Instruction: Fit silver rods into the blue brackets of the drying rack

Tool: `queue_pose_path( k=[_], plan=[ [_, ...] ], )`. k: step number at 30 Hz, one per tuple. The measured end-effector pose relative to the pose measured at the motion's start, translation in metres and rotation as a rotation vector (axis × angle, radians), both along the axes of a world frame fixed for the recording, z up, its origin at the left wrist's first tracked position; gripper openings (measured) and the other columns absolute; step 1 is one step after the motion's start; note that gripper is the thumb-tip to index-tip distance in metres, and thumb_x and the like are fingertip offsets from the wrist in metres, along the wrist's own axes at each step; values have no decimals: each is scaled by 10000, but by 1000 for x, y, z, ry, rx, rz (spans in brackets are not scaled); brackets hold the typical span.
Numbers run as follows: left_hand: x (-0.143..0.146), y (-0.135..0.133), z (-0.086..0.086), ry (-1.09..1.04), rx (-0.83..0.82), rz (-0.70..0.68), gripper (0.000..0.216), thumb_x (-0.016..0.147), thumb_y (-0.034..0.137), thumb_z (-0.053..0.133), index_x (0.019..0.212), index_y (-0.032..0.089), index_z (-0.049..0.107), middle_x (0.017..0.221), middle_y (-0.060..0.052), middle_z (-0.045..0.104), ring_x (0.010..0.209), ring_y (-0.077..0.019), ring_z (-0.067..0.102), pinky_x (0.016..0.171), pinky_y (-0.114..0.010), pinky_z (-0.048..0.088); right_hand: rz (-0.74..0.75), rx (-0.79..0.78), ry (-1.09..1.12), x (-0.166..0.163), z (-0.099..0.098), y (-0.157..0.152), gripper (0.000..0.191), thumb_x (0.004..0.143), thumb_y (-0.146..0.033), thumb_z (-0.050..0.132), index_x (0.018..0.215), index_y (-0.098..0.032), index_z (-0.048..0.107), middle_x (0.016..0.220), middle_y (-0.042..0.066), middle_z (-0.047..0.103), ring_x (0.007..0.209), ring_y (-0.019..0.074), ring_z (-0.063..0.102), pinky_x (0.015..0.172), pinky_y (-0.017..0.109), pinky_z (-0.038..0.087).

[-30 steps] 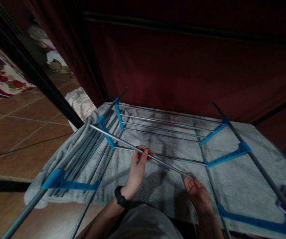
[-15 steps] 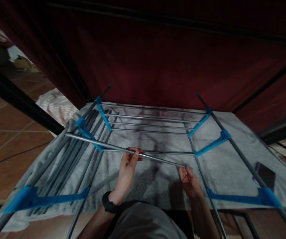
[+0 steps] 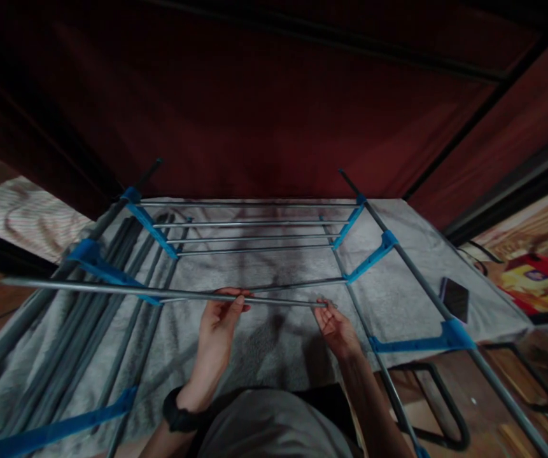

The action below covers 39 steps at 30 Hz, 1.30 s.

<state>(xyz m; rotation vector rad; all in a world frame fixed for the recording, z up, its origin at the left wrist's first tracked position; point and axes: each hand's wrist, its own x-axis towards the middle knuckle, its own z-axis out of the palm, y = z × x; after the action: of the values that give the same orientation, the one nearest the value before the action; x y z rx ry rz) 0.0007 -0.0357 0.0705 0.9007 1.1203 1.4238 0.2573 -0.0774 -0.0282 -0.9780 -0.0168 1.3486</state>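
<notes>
A thin grey metal tube [image 3: 168,293] lies nearly level across the front of a half-built rack. Around its middle my left hand [image 3: 221,321] is closed, thumb on top. My right hand [image 3: 335,324] pinches the tube's right end with its fingertips. Behind the tube stands the rack, with blue plastic brackets [image 3: 372,257] on grey side poles [image 3: 412,273]. Several thin crossbars [image 3: 254,223] join the far brackets. One more crossbar [image 3: 297,284] runs between the middle brackets, just behind my hands, partly hidden by the left one.
Several loose grey tubes [image 3: 83,312] lie on the left of a grey blanket [image 3: 278,267]. A phone [image 3: 454,299] rests on the blanket at right. A dark red panel [image 3: 254,114] closes off the back. A red and yellow package [image 3: 541,283] sits at far right.
My view has turned right, so the rack appears shifted left. Both hands still hold the tube, which is now closer to level; the package at right has come into view.
</notes>
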Motion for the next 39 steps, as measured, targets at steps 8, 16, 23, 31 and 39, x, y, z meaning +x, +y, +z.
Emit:
queue_pose_path(
  k=[8,16,23,31,39],
  plan=[
    [-5,1,4,16,47,-3,272,758,322,742,975,221,613,925,-19,693,883,-167,648,766,-281,514,-84,-14,-57,7,-13,-4,213,665,-235,811,798,-198,649,774,-7,691,792,123,685,845,278,574],
    [3,1,4,33,61,-35,334,789,340,710,1068,235,561,931,-26,700,917,-193,670,784,-318,528,3,-22,-71,2,-6,-3,246,645,-203,803,857,-193,677,899,9,723,900,130,680,909,293,532],
    [24,-8,4,69,5,-127,415,807,384,689,1158,235,525,946,-34,701,942,-202,664,842,-337,503,218,-31,-140,-31,3,-9,332,656,-299,810,943,-195,681,871,32,724,836,158,680,847,333,531],
    [20,-10,3,241,76,-181,365,857,370,617,1196,254,546,812,3,635,817,-174,618,858,-311,457,604,59,-313,-73,0,-12,491,595,-505,821,949,-188,696,880,37,684,843,189,638,792,363,512],
    [-29,10,-4,481,158,-77,407,825,463,610,1185,277,569,720,30,556,676,-164,542,657,-265,457,524,58,-537,-59,6,5,429,674,-584,727,880,-209,692,873,52,670,789,182,598,774,372,495]
  ],
)
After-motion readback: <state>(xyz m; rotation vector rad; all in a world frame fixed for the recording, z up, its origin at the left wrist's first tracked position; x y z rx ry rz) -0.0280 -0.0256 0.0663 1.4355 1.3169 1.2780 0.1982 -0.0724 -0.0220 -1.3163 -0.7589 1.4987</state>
